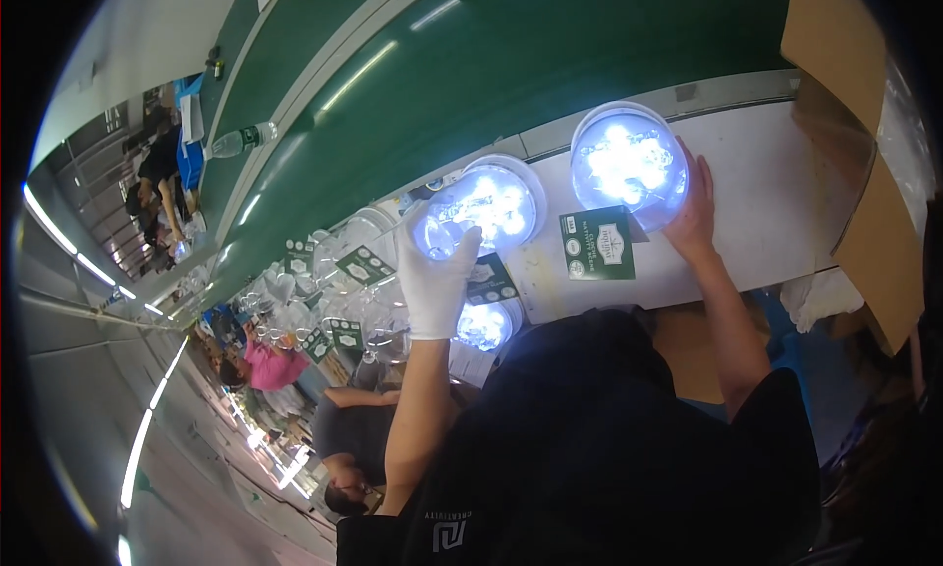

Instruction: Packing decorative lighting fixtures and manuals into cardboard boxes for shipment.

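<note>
Two clear globes glow with bright white lights inside, side by side on the white bench. My left hand (437, 281), in a white glove, grips the near left side of the left lit globe (506, 207), thumb and fingers apart around it. Bare, my right hand (695, 207) curls round the right side of the right lit globe (629, 163). A green card tag (598, 244) hangs from that globe on its near side. Another green tag (491, 279) lies below the left globe, partly behind my glove. Closer to me is a third lit globe (484, 325).
Several unlit clear globes (359, 261) with green tags crowd the bench to the left. Beyond the white bench (737, 173) runs a green conveyor belt (550, 55), with a plastic bottle (244, 140) farther left. An open cardboard box (850, 124) borders the right side. Co-workers sit at left.
</note>
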Demonstrator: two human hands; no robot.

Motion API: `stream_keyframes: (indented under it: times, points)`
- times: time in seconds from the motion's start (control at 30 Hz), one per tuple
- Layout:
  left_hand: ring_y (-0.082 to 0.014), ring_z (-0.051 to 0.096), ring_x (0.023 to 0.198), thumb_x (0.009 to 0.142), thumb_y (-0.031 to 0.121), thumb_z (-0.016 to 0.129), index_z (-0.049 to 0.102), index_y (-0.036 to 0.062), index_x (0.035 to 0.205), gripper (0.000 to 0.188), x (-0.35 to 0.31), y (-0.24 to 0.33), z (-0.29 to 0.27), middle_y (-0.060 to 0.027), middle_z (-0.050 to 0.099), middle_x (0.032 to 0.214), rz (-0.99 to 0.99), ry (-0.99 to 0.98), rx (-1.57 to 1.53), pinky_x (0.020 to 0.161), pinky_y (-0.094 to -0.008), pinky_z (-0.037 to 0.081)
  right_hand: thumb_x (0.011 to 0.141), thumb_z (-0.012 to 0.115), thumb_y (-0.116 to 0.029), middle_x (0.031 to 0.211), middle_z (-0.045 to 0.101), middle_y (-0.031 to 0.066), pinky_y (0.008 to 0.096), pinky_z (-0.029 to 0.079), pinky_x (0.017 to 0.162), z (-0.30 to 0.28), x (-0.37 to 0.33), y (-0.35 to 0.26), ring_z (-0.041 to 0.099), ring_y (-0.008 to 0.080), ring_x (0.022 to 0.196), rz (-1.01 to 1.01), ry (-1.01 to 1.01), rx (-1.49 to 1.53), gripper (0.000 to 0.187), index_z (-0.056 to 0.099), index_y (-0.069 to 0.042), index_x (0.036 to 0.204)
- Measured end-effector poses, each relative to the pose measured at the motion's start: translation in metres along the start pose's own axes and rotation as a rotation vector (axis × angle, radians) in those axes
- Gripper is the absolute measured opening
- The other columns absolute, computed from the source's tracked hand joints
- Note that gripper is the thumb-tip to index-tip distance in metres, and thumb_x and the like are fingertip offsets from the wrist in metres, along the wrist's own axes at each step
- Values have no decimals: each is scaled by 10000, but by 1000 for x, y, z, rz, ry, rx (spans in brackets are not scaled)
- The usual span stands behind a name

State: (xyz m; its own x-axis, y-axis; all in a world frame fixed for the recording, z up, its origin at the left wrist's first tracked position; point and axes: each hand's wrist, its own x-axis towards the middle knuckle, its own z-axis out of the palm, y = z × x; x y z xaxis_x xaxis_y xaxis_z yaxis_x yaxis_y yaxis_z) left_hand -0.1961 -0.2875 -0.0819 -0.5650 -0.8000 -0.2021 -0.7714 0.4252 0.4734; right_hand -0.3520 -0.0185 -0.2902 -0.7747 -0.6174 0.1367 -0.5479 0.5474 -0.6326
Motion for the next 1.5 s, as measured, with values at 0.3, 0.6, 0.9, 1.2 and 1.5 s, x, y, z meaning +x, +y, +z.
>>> stream_keyframes:
  times: [0.3, 0.6, 0.9, 1.2, 1.5]
  points:
    - [-394, 443, 1352, 624, 211, 912, 366, -44, 1458, 1029, 13, -1, -29, -263, 468, 1424, 149, -389, 210, 1137, -449, 373, 624, 934, -305, 1544, 401, 143, 513, 260, 1198, 2, -2, 1, 434, 298, 1400, -26, 19, -46, 1138, 258, -79, 1511]
    - [-413, 504, 1311, 748, 107, 836, 323, -14, 1498, 917, 37, -14, -65, -277, 478, 1437, 190, -669, 331, 1090, -409, 435, 611, 947, -333, 1532, 419, 146, 520, 268, 1195, 4, -4, 1, 437, 309, 1398, -27, 45, -56, 1151, 271, -91, 1510]
    - [-395, 431, 1361, 954, 394, 638, 298, -80, 1479, 785, -13, -60, -15, -297, 444, 1441, 184, -199, -27, 1126, -437, 347, 579, 963, -324, 1528, 431, 133, 523, 281, 1187, -1, -4, -6, 446, 301, 1394, -18, 66, -37, 1197, 266, -117, 1528]
    - [-435, 425, 1351, 914, 484, 629, 353, -68, 1460, 824, 6, -35, -51, -294, 428, 1452, 581, -6, 40, 1137, -479, 328, 476, 973, -447, 1556, 366, 173, 533, 136, 1221, 2, 3, -14, 351, 302, 1450, 88, -15, -78, 1389, 173, -55, 1542]
    - [-387, 521, 1287, 886, 3, 537, 566, 10, 1321, 436, 19, 70, 16, -211, 572, 1347, 864, -338, -492, 1091, -412, 408, 501, 961, -467, 1514, 419, 169, 579, 116, 1214, -5, 2, -10, 370, 307, 1439, 85, -62, -59, 1315, 236, -82, 1527]
